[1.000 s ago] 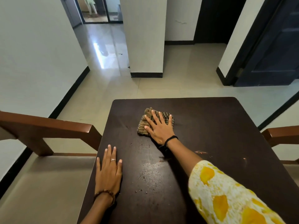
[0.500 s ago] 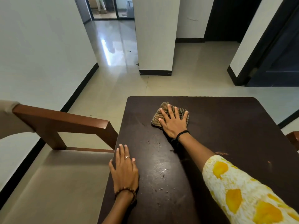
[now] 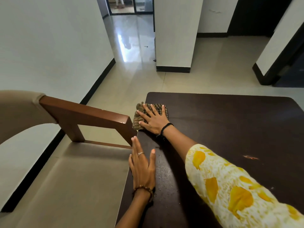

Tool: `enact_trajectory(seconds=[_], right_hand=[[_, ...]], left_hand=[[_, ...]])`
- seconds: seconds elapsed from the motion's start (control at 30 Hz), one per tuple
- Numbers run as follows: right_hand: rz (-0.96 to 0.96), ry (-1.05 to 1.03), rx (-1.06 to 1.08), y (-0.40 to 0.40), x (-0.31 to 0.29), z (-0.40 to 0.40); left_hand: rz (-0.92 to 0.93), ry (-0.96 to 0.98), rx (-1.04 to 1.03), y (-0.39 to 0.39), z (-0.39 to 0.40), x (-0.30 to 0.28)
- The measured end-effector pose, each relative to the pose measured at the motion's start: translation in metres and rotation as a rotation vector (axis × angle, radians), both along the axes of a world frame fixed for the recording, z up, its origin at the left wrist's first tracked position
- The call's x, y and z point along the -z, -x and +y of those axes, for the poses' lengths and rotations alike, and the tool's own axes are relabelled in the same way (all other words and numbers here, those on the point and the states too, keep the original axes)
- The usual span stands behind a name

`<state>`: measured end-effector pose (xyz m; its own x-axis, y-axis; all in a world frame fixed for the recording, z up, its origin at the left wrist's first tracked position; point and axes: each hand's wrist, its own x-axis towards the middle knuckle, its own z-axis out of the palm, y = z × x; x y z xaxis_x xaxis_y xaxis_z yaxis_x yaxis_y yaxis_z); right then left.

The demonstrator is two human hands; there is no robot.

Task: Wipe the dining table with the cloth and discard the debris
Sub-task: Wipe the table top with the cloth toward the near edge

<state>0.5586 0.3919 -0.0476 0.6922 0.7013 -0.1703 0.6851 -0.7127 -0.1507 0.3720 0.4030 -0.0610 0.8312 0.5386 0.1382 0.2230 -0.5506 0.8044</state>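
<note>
A folded brown checked cloth (image 3: pixel 137 120) lies at the far left corner of the dark brown dining table (image 3: pixel 230 122), partly hanging over the left edge. My right hand (image 3: pixel 153 120) presses flat on the cloth, fingers spread. Flat on the table's left edge, closer to me, rests my left hand (image 3: pixel 142 167), fingers together and holding nothing. Small pale crumbs (image 3: pixel 164 173) are scattered on the table just right of my left hand. An orange smear (image 3: pixel 250 157) marks the table further right.
A wooden chair (image 3: pixel 85 117) with a beige seat stands against the table's left side, its armrest end almost touching the cloth. Beyond the table is tiled floor, a white pillar (image 3: pixel 176 38) and a hallway. A dark door is at the far right.
My right hand has pushed the cloth left, from mid-table to the far left corner, where it overhangs the edge. My left hand has shifted onto the table's left edge. The view swung right.
</note>
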Motion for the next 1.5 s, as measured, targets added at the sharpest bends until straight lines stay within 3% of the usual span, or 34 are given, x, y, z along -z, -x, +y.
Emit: enact_trajectory(seconds=[0.13,0.33,0.4,0.5,0.7,1.0,1.2,1.5], right_hand=[[-0.007,0.027,-0.196,0.006,-0.004,-0.015],[0.001,0.049,-0.415,-0.005,-0.008,-0.045],[0.018,0.04,-0.42,-0.006,-0.009,-0.061],[-0.003,0.045,-0.404,-0.007,-0.009,-0.085],[-0.039,0.037,-0.346,-0.017,-0.006,-0.161],[-0.059,0.025,-0.191,-0.028,-0.006,-0.296],[-0.079,0.024,-0.043,-0.038,-0.005,-0.381],[-0.098,-0.019,0.127,-0.036,-0.002,-0.463]], left_hand=[[0.014,-0.09,-0.003,-0.001,-0.001,0.0],[0.182,-0.286,0.044,-0.001,-0.003,0.003],[0.176,-0.234,0.1,-0.001,-0.005,-0.002],[0.11,-0.076,0.173,0.004,-0.007,-0.007],[0.058,-0.144,0.338,0.009,-0.038,-0.007],[0.214,-0.53,0.657,-0.012,-0.178,-0.012],[0.266,-0.761,0.645,-0.02,-0.203,0.003],[0.3,-0.764,0.639,-0.018,-0.203,0.006]])
